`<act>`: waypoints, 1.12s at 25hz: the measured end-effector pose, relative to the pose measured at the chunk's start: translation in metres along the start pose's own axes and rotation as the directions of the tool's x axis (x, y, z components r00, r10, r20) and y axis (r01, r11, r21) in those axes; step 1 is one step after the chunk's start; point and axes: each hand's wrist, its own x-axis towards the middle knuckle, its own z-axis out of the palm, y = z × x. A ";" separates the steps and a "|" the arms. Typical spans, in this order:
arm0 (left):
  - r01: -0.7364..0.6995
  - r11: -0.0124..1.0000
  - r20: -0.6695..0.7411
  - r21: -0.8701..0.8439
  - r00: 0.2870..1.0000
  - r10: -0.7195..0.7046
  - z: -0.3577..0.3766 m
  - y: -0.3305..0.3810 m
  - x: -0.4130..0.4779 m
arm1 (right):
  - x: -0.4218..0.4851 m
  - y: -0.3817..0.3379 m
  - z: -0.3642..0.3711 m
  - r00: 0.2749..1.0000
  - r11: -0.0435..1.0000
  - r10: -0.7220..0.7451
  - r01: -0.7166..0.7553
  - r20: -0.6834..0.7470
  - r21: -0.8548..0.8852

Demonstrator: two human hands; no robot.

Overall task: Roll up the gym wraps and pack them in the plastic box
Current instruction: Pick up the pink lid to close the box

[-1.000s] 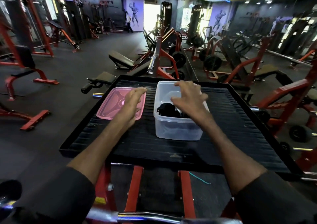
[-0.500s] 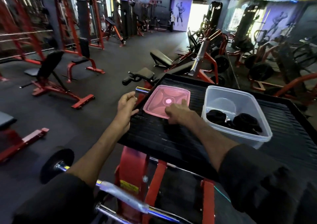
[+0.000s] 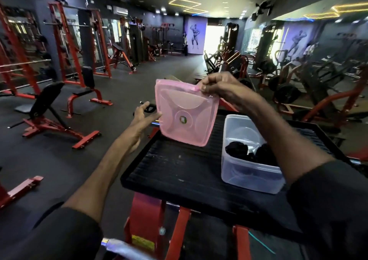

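Just above the frame's centre, the right hand (image 3: 221, 88) pinches the upper right corner of the pink lid (image 3: 184, 114), fingers (image 3: 205, 87) clamped together on its rim, so the lid hangs tilted in the air over the far left part of the black ribbed desk (image 3: 179, 170). Left of the lid, the left hand (image 3: 142, 120) reaches in with fingers spread apart, their tips at or just touching the lid's left edge; it grips nothing.

With a one-corner pinch, the lid could swing or slip and fall off the desk's left edge onto the gym floor (image 3: 65, 160). Pressing it down askew could also leave a corner unseated or shove the light box along the desk.

Lower right, the clear plastic box (image 3: 251, 174) stands open on the desk, with the rolled black gym wraps (image 3: 238, 149) already lying in its bottom. The right forearm partly hides them.
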 end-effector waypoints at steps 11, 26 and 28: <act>-0.197 0.829 0.003 -0.524 0.972 0.234 0.107 0.079 -0.024 | -0.079 -0.032 -0.090 0.986 0.842 -0.061 0.136 -0.157 0.523; 0.050 0.984 0.491 -0.169 0.870 0.039 0.219 -0.002 -0.024 | -0.148 0.127 -0.105 0.838 0.921 0.229 -0.022 -0.495 0.388; 0.062 0.980 0.462 -0.188 0.886 0.033 0.220 -0.009 -0.021 | -0.145 0.133 -0.105 0.847 0.921 0.253 -0.062 -0.467 0.385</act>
